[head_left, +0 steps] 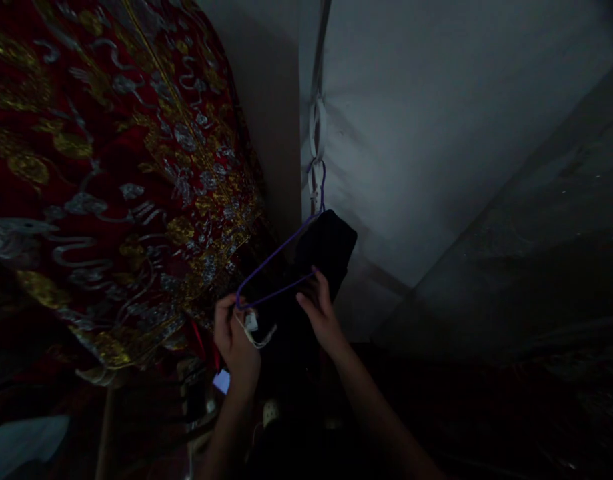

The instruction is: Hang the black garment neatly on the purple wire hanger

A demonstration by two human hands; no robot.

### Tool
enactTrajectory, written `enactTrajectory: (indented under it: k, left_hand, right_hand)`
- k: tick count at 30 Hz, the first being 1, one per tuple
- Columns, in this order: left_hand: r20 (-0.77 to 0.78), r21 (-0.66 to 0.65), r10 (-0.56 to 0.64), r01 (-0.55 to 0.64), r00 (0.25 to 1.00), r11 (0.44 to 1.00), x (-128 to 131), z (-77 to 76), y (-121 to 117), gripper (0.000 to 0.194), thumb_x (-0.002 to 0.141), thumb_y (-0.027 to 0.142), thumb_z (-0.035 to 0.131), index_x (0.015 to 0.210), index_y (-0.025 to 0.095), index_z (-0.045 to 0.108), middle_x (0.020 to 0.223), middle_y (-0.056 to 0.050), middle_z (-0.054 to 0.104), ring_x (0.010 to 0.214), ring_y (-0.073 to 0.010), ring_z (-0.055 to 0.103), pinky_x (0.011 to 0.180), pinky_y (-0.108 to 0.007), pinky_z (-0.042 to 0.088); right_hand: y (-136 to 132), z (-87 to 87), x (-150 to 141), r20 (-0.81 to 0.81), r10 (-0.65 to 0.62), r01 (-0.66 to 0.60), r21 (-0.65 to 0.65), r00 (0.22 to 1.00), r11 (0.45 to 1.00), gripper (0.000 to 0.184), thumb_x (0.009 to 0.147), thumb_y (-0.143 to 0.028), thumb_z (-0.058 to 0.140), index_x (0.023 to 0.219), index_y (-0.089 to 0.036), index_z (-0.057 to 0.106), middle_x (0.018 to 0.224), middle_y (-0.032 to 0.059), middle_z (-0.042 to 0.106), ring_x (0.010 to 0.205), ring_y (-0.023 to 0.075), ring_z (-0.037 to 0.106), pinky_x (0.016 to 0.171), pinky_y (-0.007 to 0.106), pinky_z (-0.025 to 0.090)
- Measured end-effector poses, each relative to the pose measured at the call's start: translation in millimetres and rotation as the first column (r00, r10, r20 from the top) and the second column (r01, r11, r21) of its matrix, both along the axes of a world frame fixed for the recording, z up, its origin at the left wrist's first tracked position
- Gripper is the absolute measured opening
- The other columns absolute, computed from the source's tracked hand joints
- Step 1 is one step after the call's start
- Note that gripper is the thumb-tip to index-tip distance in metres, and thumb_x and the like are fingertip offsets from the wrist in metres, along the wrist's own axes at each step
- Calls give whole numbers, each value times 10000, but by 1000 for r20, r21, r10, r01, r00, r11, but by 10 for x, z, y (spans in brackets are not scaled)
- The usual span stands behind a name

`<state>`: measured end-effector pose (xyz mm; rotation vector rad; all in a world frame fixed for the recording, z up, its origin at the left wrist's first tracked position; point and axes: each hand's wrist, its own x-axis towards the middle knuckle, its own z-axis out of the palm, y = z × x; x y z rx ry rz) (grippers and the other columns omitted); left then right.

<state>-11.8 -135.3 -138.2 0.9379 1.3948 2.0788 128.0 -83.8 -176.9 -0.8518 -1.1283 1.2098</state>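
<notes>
A thin purple clothes hanger (276,253) hangs by its hook from a white ring at the wall corner. A black garment (329,243) covers its right side; its kind is lost in the dark. My left hand (235,337) is closed around the hanger's lower left corner. A small pale tag (251,322) and a light cord (259,343) lie against that hand. My right hand (325,317) is at the lower bar, its index fingertip touching the bar where it meets the black cloth. Its fingers are closed on the cloth, though the dimness hides the exact grip.
A red garment (151,173) with gold and silver embroidery fills the left side. White rings (317,130) hang in a chain by the pale wall (436,133). Sheer material (551,233) slopes down at right. Below left are a wooden post (106,427) and a small white card (221,381).
</notes>
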Motion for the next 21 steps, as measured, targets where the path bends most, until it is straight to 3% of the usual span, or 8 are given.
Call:
enactTrajectory:
  k: [3,5,10,14,17,19,21]
  left_hand:
    - [41,-94,-225,227,974,969,308,-135,-84,227,897,442,616,888,215,624,648,36,491,547,-105,428,513,-208,345]
    - [31,-148,-314,315,949,937,460,-195,-114,248,888,458,632,869,211,634,636,33,480,543,-107,424,504,-211,336]
    - [85,-166,-376,385,923,908,669,-244,-23,252,879,463,646,871,212,653,683,21,513,592,-118,466,542,-219,366]
    - [355,-119,-380,444,854,888,830,-252,143,280,755,443,762,832,191,669,726,24,575,612,-104,516,569,-211,390]
    - [565,-78,-351,472,747,878,927,-286,232,333,643,396,829,825,171,666,725,36,596,612,-93,545,587,-208,410]
    - [640,-78,-296,443,709,893,969,-325,251,367,611,379,842,850,168,660,736,35,618,632,-101,577,615,-218,436]
    - [662,-97,-232,388,713,917,1002,-358,224,380,614,381,842,873,171,660,752,34,629,649,-103,592,636,-222,451]
  right_hand:
    - [16,-128,70,36,-192,194,-60,981,979,853,905,-475,598,1571,-295,95,1474,129,475,1312,227,538,1125,439,411]
    - [89,-153,195,0,-250,248,-145,968,958,885,903,-493,579,1575,-287,40,1461,134,494,1340,225,519,1137,450,396]
    - [426,-123,583,-103,-316,298,-163,943,941,943,783,-423,697,1520,-331,116,1439,100,528,1213,221,616,985,418,532]
    - [545,-247,780,-87,-421,369,-343,903,864,821,754,-385,692,1450,-317,261,1281,71,636,933,209,713,766,361,598]
    - [360,-408,831,-35,-315,274,-406,949,872,652,794,-449,673,1373,-284,423,1066,55,721,706,190,711,643,330,585]
    - [142,-470,827,39,-94,102,-381,995,919,491,832,-524,650,1232,-248,581,900,43,741,605,186,686,588,323,569]
    - [-73,-454,805,145,126,-82,-273,981,959,412,883,-588,586,1034,-219,692,751,33,724,576,192,675,587,331,565]
